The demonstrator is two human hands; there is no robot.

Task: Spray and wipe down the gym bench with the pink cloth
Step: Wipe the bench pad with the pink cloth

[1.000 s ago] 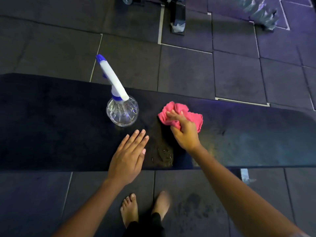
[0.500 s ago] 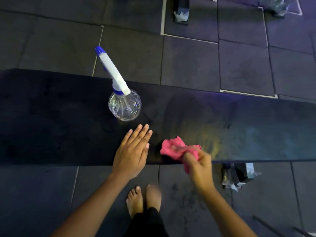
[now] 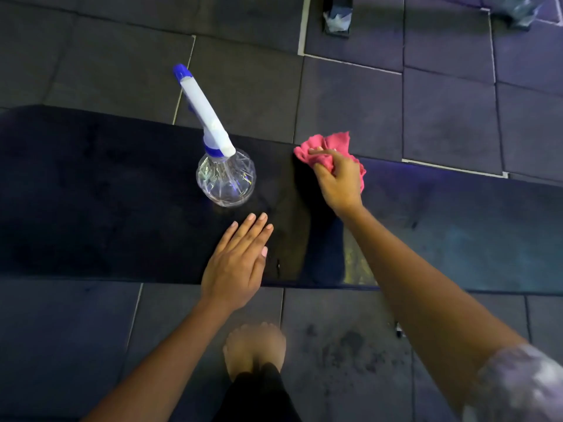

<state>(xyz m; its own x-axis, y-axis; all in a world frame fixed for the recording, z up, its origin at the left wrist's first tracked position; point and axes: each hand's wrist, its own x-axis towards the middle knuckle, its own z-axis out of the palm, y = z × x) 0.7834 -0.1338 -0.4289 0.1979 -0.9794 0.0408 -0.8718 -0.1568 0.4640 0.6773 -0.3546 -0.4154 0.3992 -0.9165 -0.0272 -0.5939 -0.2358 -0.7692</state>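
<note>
On dark bench: right hand clutches pink cloth; left hand flat, released; tiled floor.

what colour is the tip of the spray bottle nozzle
Blue, on a white spray head; seen in the head view.

Left hand lies flat, fingers together; right hand is clenched, arm outstretched.

Both arms bare to approx. the elbow. R sleeve short, pale w/ a mottled print, blurred. Dark trouser leg; foot bare.
</note>
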